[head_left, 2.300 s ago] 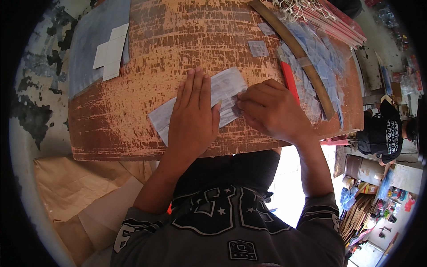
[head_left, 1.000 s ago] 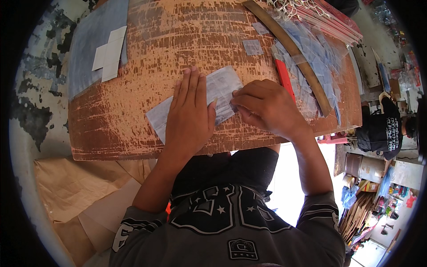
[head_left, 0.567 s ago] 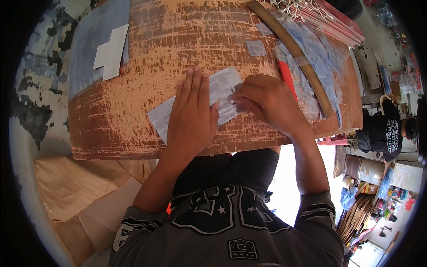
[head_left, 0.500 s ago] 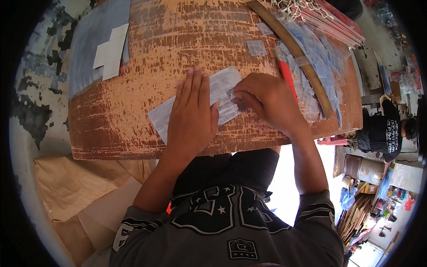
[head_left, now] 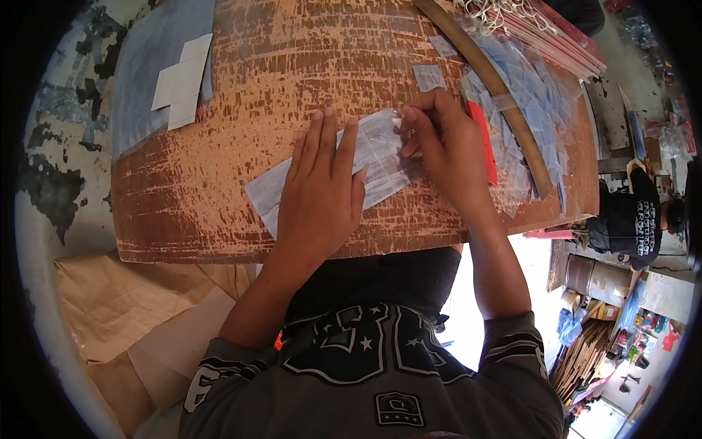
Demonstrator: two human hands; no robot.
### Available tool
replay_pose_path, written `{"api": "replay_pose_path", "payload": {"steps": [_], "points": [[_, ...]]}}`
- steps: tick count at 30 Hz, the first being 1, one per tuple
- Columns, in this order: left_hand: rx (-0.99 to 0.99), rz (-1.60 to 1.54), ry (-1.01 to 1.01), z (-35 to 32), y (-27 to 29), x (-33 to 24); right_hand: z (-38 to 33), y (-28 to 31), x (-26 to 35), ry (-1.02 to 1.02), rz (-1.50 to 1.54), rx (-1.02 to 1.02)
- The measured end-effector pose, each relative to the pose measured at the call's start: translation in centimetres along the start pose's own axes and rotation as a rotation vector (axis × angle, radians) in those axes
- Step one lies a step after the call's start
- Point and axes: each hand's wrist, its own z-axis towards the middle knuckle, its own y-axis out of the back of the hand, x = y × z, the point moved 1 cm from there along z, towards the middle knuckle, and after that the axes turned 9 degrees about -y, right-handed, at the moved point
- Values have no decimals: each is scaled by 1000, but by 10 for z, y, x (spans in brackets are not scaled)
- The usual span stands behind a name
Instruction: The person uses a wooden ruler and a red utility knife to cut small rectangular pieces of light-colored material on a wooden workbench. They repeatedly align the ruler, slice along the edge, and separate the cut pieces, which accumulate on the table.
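Note:
A long clear plastic strip [head_left: 376,150] with pale paper inside lies slanted on the worn orange-brown wooden table [head_left: 292,66]. My left hand [head_left: 322,190] rests flat on the strip's middle, fingers together and stretched out, pressing it down. My right hand [head_left: 442,146] sits at the strip's upper right end, with fingertips pinching its edge. A red flat tool [head_left: 482,143] lies just to the right of that hand.
A grey sheet [head_left: 157,66] with white paper squares [head_left: 183,80] lies at the far left. A curved wooden stick [head_left: 504,102], many small clear bags [head_left: 534,95] and red-edged strips [head_left: 556,36] fill the right side. Brown paper [head_left: 117,314] lies below the table. A person in black [head_left: 632,219] is at the right.
My right hand has slid up along the strip from its middle to its upper right end. My left hand has stayed flat on the strip.

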Motion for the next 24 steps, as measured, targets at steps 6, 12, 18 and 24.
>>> {"api": "replay_pose_path", "payload": {"steps": [6, 12, 18, 24], "points": [[11, 30, -13, -1, -1, 1, 10, -2, 15, 35, -67, -45], [-27, 7, -10, 0, -2, 0, 4, 5, 26, 15, 36, -87], [-40, 0, 6, -2, -3, 1, -31, 31, 28, -106, 14, -108], [-17, -12, 12, 0, -1, 0, -57, 46, 6, -107, -242, -200]]}}
